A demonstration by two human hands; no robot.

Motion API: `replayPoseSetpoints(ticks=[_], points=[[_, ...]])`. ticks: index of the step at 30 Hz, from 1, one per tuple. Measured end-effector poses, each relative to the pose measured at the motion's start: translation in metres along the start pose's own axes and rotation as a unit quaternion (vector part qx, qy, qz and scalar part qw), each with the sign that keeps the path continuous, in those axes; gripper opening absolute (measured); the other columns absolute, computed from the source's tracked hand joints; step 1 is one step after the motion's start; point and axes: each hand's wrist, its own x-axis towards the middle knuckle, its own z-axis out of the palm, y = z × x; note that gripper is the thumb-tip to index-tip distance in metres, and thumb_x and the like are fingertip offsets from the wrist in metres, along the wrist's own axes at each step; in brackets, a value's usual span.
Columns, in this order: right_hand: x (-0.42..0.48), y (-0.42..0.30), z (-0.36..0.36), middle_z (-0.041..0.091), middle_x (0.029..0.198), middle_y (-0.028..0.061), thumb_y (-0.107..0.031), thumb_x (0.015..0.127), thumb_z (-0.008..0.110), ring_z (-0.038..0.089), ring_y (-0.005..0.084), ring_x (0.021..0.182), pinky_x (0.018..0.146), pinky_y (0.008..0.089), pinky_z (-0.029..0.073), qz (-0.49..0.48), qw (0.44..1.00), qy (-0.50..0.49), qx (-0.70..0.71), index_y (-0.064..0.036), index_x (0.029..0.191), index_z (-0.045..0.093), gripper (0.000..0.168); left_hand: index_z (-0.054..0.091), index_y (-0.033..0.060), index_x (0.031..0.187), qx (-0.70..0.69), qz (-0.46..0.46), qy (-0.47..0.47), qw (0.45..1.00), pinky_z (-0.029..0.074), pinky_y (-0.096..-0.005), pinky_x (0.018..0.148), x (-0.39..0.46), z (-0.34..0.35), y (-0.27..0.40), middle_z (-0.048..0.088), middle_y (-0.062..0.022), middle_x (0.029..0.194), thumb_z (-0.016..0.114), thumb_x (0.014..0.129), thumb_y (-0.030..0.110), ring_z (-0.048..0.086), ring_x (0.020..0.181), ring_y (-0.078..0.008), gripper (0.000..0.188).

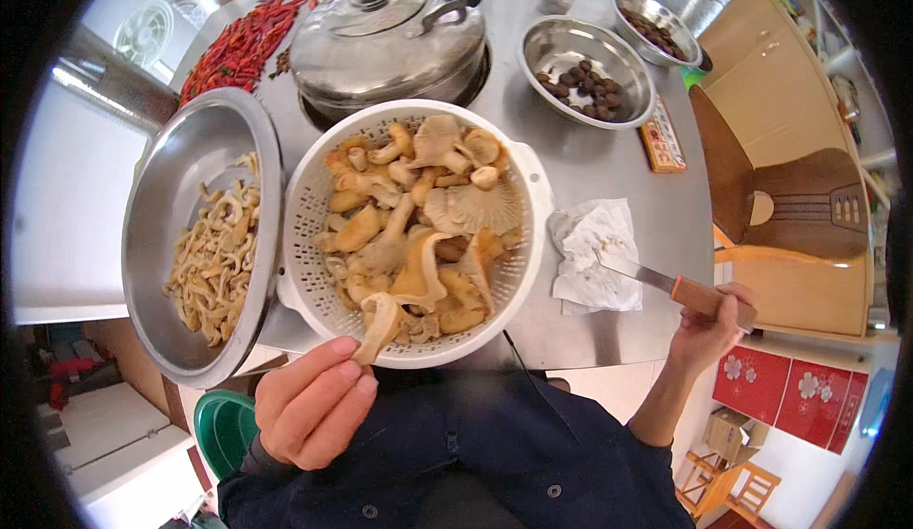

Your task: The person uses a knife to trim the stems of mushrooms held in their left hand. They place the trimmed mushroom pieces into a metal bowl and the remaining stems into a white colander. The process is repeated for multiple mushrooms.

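Between the fingertips of my left hand [317, 400] is a pale curved mushroom piece [380, 325], held at the near rim of a white plastic colander [299, 243]. Yellow-brown mushrooms [428, 208], some whole and some with gills showing, fill much of that colander. My right hand [710, 329] grips the wooden handle of a knife [702, 298], off to the right. Its blade points left over a crumpled white paper towel [595, 258] bearing small dark bits. Left of the colander, a tilted steel basin [160, 193] holds cut mushroom strips [217, 258].
A lidded steel pot [389, 51] stands behind the colander, with red chili peppers [242, 47] to its left. Steel bowls [531, 76] with dark brown round items and a small box [662, 136] are at the right. A brown chair [792, 193] stands beyond the steel table [670, 215].
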Motion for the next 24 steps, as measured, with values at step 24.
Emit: replayPoseSetpoints(ticks=[24], points=[[0.02, 0.031, -0.025, 0.052, 0.071, 0.0016, -0.024, 0.078, 0.053, 0.048, 0.0065, 0.054, 0.04, 0.0153, 0.032, 0.159, 0.984, 0.076, -0.02, -0.008, 0.091, 0.051, 0.021, 0.056, 0.0004, 0.079, 0.062, -0.08, 0.045, 0.994, 0.048, -0.0282, 0.06, 0.008, -0.012, -0.006, 0.056, -0.012, 0.08, 0.066, 0.056, -0.006, 0.058, 0.074, -0.0261, 0.026]])
